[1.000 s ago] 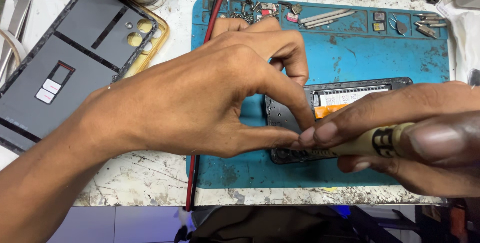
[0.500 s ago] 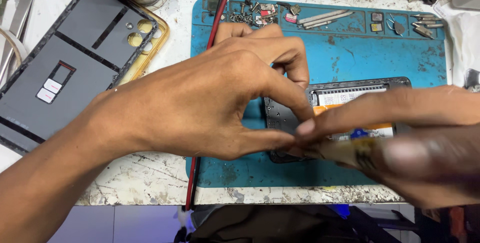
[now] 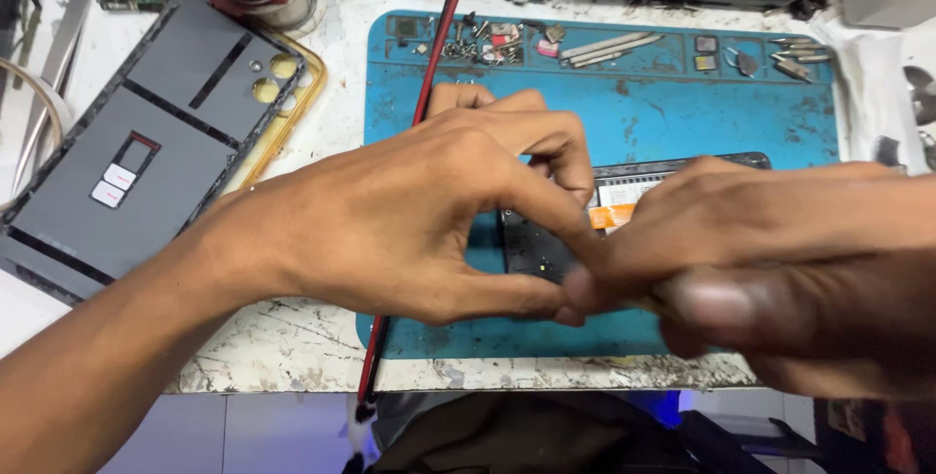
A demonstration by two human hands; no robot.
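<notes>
On white scuffed worktop (image 3: 292,337), blue rubber repair mat (image 3: 682,113) carries opened black phone (image 3: 531,245), mid-mat, under both hands. Left hand (image 3: 419,220) unchanged: thumb and forefinger pinching phone's left end. Right hand (image 3: 780,259) now motion-blurred, shifted left; yellow-handled screwdriver seen before no longer distinguishable, grip unclear. Work looks ongoing.
</notes>
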